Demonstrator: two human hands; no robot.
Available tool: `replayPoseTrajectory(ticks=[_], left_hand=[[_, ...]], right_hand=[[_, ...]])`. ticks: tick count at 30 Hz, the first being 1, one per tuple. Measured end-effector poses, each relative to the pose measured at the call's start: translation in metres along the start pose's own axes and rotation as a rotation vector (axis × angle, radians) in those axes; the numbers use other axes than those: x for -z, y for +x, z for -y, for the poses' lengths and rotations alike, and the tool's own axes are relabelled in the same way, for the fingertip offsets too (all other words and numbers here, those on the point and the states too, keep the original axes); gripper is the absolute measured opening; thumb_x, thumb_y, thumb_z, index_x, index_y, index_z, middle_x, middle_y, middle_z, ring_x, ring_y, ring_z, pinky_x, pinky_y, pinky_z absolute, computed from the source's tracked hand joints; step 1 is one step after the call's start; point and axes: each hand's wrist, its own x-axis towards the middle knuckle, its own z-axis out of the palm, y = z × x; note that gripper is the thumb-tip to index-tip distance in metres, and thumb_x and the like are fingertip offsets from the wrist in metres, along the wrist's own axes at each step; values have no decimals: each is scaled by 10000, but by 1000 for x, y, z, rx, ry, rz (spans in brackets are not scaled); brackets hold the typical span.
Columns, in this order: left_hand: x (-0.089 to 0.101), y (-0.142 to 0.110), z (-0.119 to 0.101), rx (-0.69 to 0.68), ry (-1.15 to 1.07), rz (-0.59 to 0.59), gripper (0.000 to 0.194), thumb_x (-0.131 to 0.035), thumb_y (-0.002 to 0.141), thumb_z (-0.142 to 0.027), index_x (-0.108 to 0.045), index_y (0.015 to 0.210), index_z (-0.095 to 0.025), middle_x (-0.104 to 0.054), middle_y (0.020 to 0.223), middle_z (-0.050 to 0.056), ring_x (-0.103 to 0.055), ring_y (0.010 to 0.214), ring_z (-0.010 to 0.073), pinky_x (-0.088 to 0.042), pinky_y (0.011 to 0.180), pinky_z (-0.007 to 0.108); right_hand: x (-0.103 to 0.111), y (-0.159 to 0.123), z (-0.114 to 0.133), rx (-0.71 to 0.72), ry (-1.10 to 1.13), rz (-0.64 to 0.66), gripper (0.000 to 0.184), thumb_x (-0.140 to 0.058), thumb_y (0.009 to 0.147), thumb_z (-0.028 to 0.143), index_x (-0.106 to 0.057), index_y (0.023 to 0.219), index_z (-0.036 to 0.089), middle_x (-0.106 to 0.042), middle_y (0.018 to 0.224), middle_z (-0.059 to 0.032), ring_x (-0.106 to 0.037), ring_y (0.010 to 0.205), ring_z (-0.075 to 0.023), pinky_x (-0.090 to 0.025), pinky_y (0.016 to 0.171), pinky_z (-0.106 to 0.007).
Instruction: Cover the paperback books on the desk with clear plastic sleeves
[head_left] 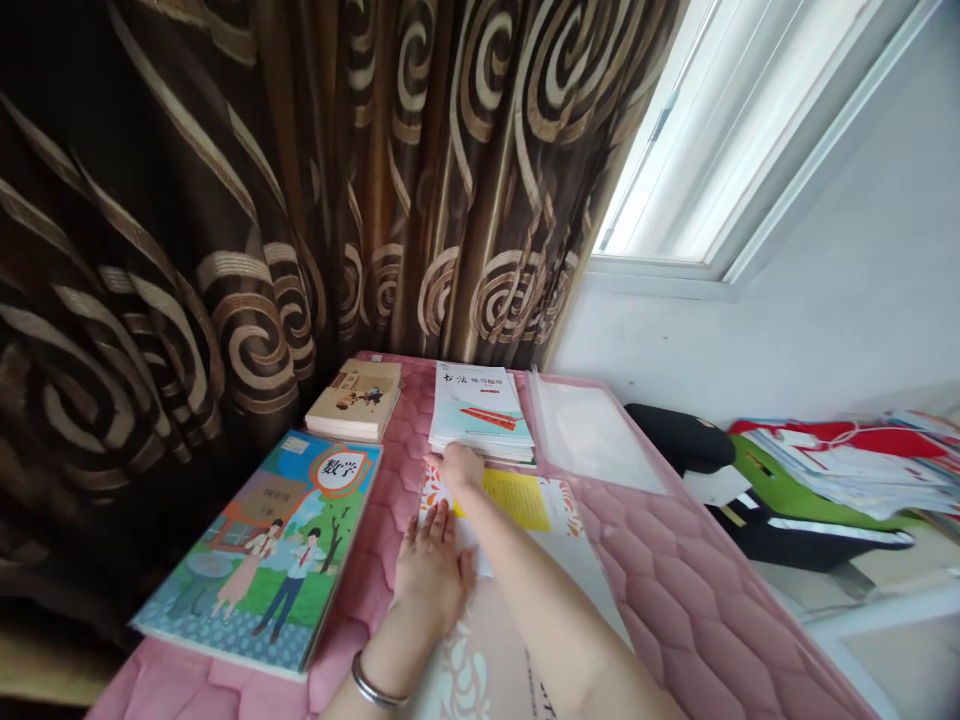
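Observation:
A book cover [562, 560], white with orange leaf patterns and a yellow panel, lies spread on the pink quilted surface. My left hand [431, 570], with a silver bangle at the wrist, rests flat on its left edge, fingers stretched forward. Reaching across from the right, my right hand [460, 468] has its fingers bent together at the cover's upper left corner; the fingertips are partly hidden. Just beyond this hand sits a stack of white calligraphy books [480, 405]. My forearms hide part of the cover.
To the left are a colourful maths textbook [262, 560] and a small stack of tan books [356, 398]. Clear plastic sleeves [592, 430] lie at the back right. A patterned curtain [420, 180] hangs behind. Papers and bags [817, 470] are piled beyond the right edge.

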Motion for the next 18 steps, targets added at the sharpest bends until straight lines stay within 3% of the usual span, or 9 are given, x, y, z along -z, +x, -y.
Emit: replayPoseTrajectory(ticks=[3, 7, 10, 18], left_hand=[[0, 1, 1, -5, 14, 11, 647, -213, 923, -409, -330, 1480, -100, -278, 1558, 102, -252, 1447, 249, -147, 1205, 448], [1, 0, 0, -24, 20, -15, 637, -212, 930, -406, -384, 1455, -90, -355, 1526, 129, -297, 1429, 256, -178, 1195, 468], [0, -1, 0, -29, 21, -40, 632, -198, 938, -391, -403, 1439, -65, -381, 1510, 146, -314, 1421, 259, -191, 1190, 474], [-3, 0, 2, -24, 11, -42, 639, -203, 939, -401, -348, 1464, -66, -309, 1543, 117, -283, 1435, 249, -169, 1199, 459]], right_hand=[[0, -11, -2, 58, 8, 52, 440, -562, 861, 533, -725, 978, 141, -732, 1003, -179, -671, 1001, -285, -479, 833, -340], [2, -27, -11, 143, 22, 177, 368, -743, 661, 570, -731, 755, 214, -754, 851, -66, -694, 820, -225, -489, 698, -266], [3, -29, -14, 136, 25, 193, 373, -784, 593, 566, -718, 701, 215, -747, 799, -46, -693, 774, -216, -484, 671, -258], [-4, -3, -2, -20, 47, 8, 475, -611, 806, 588, -728, 942, 147, -737, 962, -191, -702, 933, -292, -505, 743, -324]])
